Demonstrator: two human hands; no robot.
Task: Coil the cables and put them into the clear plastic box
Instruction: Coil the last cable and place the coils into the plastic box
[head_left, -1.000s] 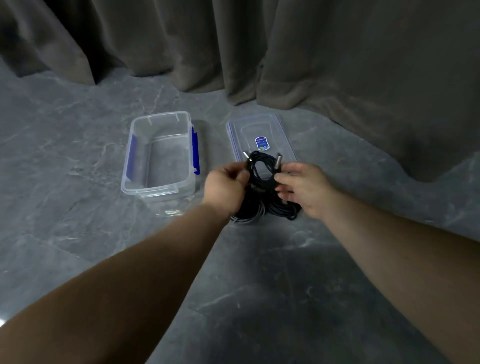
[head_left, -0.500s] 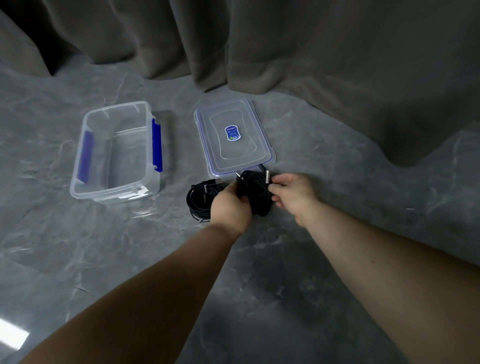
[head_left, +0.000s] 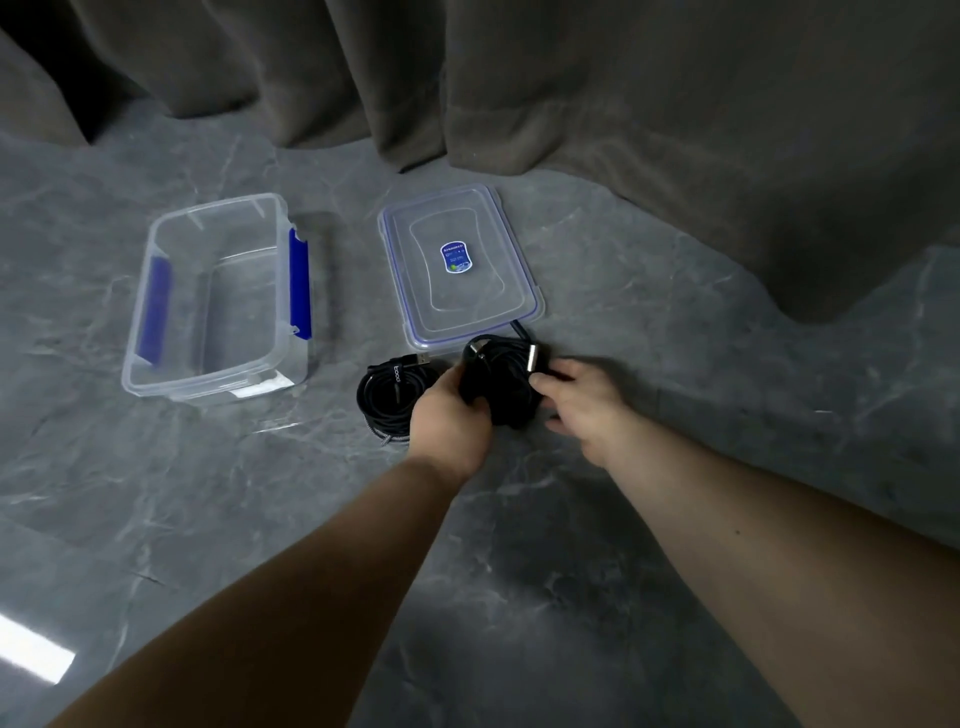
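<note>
Clear rectangular plastic box with blue latches (head_left: 156, 358) centre-left, open, nothing inside. Black coiled cable with a USB plug (head_left: 387, 392) lies right of it. Left hand (head_left: 451, 415) grips black cable bundle (head_left: 501, 384) mid-frame; right hand (head_left: 584, 402) pinches its silver plug. Clear flat lid (head_left: 457, 306) just above.

Two bare forearms reach into view, sleeveless, with no watch, rings or gloves on the hands.

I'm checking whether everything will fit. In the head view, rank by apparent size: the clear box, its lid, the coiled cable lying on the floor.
1. clear box
2. lid, somewhat smaller-looking, though it lies farther off
3. coiled cable on the floor, partly hidden by the left hand
</note>
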